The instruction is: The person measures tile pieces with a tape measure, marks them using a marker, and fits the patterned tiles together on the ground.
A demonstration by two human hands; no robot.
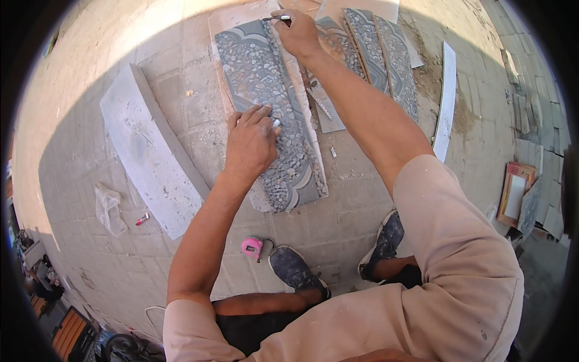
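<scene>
A pebble-patterned tile (248, 77) lies in front of me on lighter slabs, its long side pointing away from me. My right hand (297, 35) is closed round a marker pen (278, 18), its dark tip at the tile's far edge. Lower down, my left hand (253, 142) rests on the tile with bent fingers. A small white cylinder (276, 122) sticks out between those fingers; whether it is the pen's cap I cannot tell.
Cut pebble-patterned pieces (395, 60) lie at the far right, beside a curved white strip (445, 102). Left of the tile is a long pale slab (142, 139). A pink tape measure (252, 246) sits by my shoe (292, 265). A plastic bag (108, 208) lies at the left.
</scene>
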